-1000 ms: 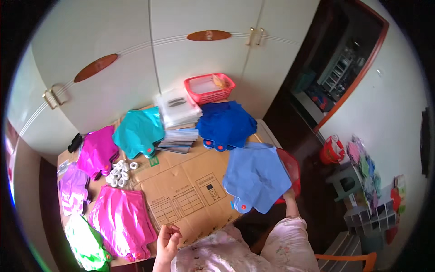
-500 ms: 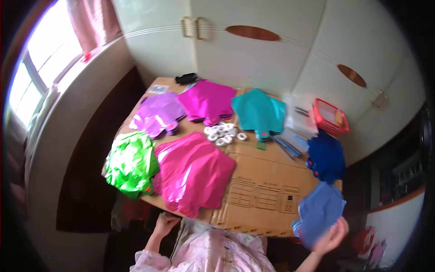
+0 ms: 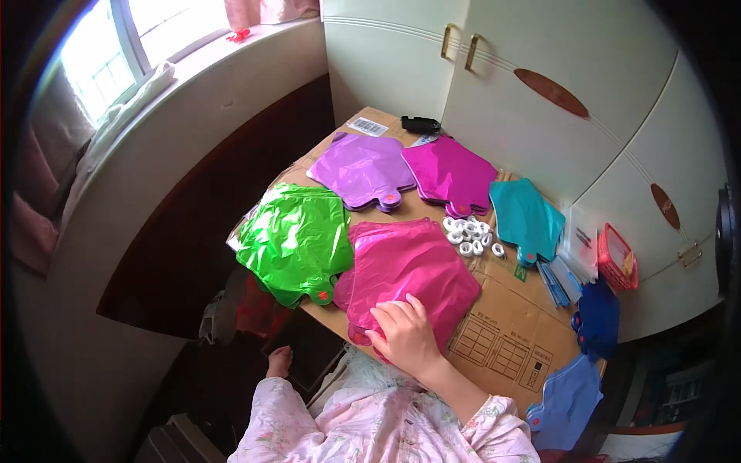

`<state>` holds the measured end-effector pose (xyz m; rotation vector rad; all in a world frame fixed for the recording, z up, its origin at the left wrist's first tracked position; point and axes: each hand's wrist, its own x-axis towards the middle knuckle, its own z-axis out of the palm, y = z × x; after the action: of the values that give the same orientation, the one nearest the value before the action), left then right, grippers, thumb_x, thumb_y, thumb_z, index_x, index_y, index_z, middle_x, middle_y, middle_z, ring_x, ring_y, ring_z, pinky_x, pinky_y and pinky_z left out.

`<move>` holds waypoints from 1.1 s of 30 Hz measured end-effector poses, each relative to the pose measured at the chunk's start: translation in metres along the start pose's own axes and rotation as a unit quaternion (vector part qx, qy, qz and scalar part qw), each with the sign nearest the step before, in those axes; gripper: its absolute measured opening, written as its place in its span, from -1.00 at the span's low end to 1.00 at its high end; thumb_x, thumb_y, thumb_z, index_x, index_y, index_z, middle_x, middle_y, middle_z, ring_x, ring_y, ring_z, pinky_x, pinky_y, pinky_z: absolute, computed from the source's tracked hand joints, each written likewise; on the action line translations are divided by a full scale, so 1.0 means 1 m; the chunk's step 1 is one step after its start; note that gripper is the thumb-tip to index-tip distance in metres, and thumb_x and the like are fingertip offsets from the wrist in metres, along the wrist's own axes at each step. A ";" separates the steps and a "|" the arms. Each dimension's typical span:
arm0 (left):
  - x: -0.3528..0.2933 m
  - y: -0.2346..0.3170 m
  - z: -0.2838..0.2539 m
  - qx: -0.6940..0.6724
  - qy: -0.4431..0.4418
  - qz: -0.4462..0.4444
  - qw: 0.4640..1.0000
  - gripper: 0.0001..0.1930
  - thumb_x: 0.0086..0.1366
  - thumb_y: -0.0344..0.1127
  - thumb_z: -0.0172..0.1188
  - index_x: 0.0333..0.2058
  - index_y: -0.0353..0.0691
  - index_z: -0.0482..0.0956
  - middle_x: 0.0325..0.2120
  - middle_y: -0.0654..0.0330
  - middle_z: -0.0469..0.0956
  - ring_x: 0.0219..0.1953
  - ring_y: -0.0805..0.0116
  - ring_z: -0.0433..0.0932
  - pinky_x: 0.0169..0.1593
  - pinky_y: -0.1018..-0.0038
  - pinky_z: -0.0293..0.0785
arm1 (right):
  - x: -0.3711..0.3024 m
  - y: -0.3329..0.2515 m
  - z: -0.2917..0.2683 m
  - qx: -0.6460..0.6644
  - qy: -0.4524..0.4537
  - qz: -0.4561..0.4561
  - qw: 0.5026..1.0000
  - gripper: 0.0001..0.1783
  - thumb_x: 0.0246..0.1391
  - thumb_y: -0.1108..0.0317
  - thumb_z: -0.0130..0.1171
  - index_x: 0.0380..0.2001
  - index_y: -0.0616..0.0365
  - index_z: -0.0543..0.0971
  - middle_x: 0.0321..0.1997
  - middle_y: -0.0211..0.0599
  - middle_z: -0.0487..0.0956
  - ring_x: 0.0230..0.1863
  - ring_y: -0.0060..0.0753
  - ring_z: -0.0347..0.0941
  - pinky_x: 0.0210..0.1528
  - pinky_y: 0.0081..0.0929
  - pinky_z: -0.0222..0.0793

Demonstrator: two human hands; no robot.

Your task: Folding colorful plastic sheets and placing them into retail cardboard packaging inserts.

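My right hand [image 3: 405,336] reaches over the near edge of a pile of shiny pink, star-shaped, flat foil balloons [image 3: 421,266]. Its fingers are bent and apart near the pile's tabs, with nothing visible in them. Low at the left, beyond the table edge, is my left hand [image 3: 280,361]; its fingers are too small and dark to read. To the left of the pink pile lies a crinkled green pile [image 3: 293,239] with a red dot on its tab. Behind sit a lilac pile [image 3: 359,166] and a magenta pile [image 3: 451,174].
Cardboard [image 3: 502,339] covers the table. Several white rolls [image 3: 467,231] lie mid-table, near a teal pile [image 3: 525,220]. Rightward are blue flat strips [image 3: 557,282], a red basket [image 3: 617,258], a dark blue pile [image 3: 598,316] and a light blue pile [image 3: 567,405]. White cupboards [image 3: 587,46] stand behind.
My right hand has left the light blue pile at the right and come over the pink pile. The view has turned left. My left hand remains low beside the table.
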<state>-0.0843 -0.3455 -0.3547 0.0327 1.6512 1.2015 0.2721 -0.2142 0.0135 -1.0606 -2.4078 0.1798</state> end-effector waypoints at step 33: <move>0.004 0.033 0.045 0.250 0.006 -0.173 0.953 -0.59 0.18 -0.05 0.16 -0.28 -0.36 0.59 -0.40 0.07 0.60 -0.30 0.28 0.57 -0.19 0.32 0.43 | 0.011 -0.002 0.036 0.140 0.080 0.137 0.977 -0.92 -0.09 0.36 0.26 -0.52 0.10 0.59 -0.51 -0.30 0.59 -0.44 -0.25 0.54 -0.40 -0.38 0.44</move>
<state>-0.0703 -0.2964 -0.3321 0.0505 1.8433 0.5046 0.2470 -0.2045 -0.0124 -1.2166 -2.0148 0.4925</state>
